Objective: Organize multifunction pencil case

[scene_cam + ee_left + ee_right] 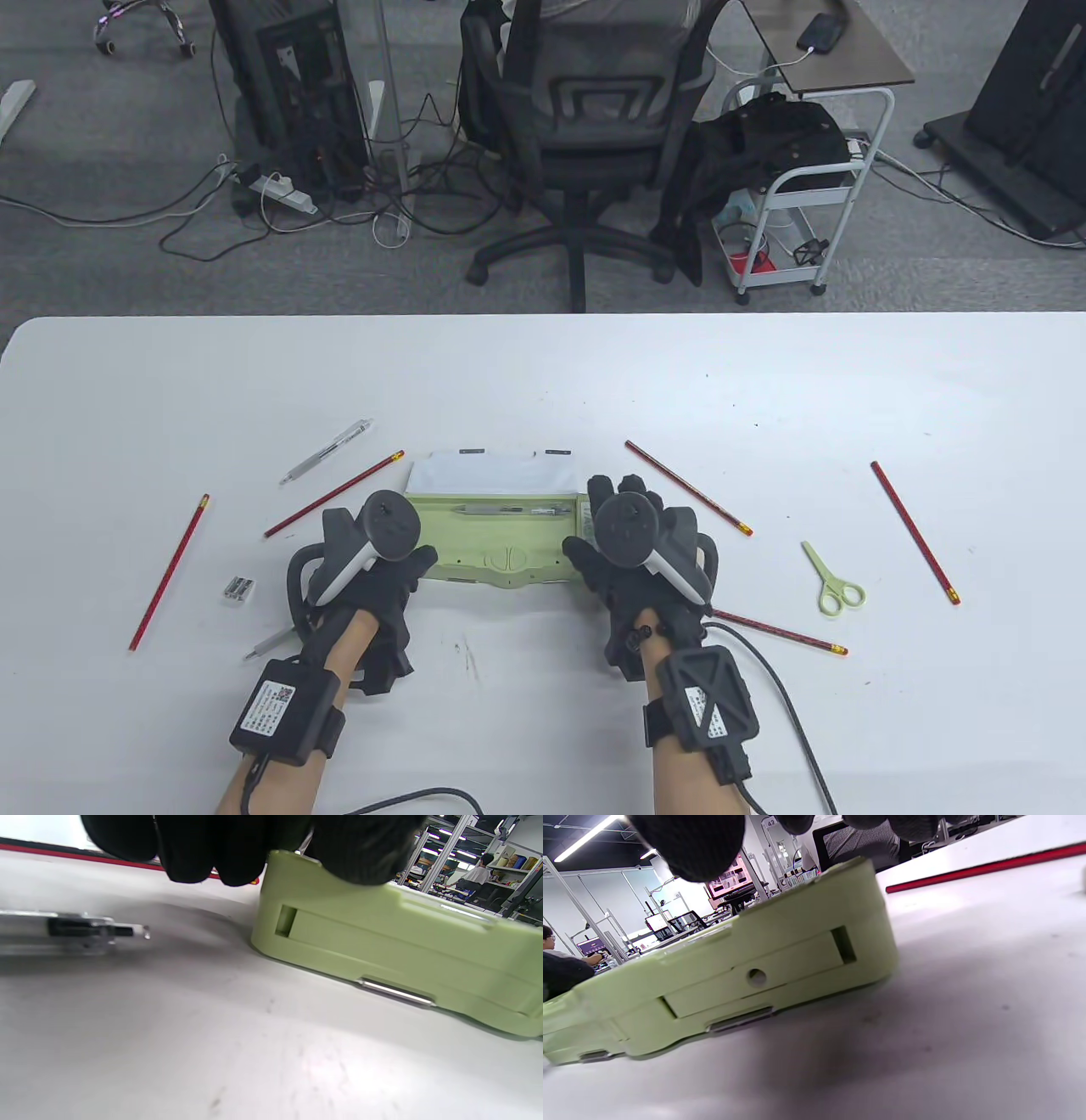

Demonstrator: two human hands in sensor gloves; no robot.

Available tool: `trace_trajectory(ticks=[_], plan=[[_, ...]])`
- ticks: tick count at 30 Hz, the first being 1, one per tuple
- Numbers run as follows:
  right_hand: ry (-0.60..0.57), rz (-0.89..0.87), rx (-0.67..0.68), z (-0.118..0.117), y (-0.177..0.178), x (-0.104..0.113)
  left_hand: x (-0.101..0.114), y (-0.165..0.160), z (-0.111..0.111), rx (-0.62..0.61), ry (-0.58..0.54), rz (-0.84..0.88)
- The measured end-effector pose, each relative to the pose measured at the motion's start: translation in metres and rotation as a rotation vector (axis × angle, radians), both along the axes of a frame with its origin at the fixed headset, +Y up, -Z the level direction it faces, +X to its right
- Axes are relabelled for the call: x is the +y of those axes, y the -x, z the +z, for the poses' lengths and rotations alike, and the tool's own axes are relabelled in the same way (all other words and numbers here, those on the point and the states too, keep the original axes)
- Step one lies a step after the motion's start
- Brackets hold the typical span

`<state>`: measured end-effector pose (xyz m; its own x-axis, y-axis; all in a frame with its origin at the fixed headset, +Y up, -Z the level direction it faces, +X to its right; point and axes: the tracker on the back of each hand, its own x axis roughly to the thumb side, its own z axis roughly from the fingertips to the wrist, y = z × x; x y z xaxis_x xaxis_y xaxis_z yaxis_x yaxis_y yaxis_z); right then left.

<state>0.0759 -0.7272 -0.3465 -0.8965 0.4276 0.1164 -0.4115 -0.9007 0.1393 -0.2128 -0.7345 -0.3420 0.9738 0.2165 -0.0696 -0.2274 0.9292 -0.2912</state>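
In the table view, a green pencil case [496, 543] is seen lying open at the near middle of the white desk [543, 382], its white lid [492, 471] folded back on the far side. One clear pen [509, 510] is already laid in the tray. The left hand [373, 552] is set against the case's left end and the right hand [632, 543] against its right end, so the case is judged to be braced from both sides, probably to steady or square it before more items are loaded. Loose items are scattered around: a second clear pen [327, 452] and two red pencils [333, 494] [170, 573] at the left, a small sharpener [239, 589] near the left hand, three more red pencils [689, 488] [915, 532] [780, 632] and green scissors [833, 581] at the right.

In the left wrist view, the gloved fingers [203, 844] are shown curled down over the top edge of the case's end [382, 942], touching it; a blurred clear pen [72, 929] lies apart on the desk at the left.

In the right wrist view, the fingertips [691, 844] are seen resting on the upper rim of the case's other end [755, 967], with a red pencil [984, 868] lying further off. Both hands are thus judged to be clasped on the case, though the thumbs are hidden.
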Motion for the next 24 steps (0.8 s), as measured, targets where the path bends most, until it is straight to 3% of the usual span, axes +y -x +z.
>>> trace_trajectory(ticks=[14, 19, 24], plan=[[0.105, -0.013, 0.049, -0.004, 0.002, -0.012, 0.007, -0.005, 0.004, -0.032, -0.011, -0.086], [0.129, -0.027, 0.061, -0.003, 0.002, -0.013, 0.039, 0.002, 0.004, -0.006, -0.111, -0.141], [0.147, -0.066, 0.069, -0.003, 0.0, -0.013, 0.101, 0.028, -0.014, 0.034, -0.212, -0.255]])
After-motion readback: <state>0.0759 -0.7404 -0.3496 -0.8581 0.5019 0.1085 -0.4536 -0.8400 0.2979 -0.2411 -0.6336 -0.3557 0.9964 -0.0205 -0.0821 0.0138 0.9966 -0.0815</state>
